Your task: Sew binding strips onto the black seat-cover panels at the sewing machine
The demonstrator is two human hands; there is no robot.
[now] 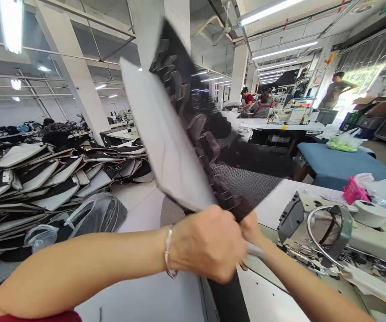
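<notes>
Both my hands hold up a stack of flat cut pieces, grey-white on the near face and black mesh on the far side, tilted up and to the left. My left hand, with a thin bracelet at the wrist, is closed around the stack's lower edge. My right hand grips the same lower edge just behind it, mostly hidden by the left hand. The stack is smeared by motion. A sewing machine stands on the white table to the right of my hands.
Large piles of black and white cut pieces fill the left side. A plastic bag lies below them. A blue table, a pink basket and other seated workers are to the right and behind.
</notes>
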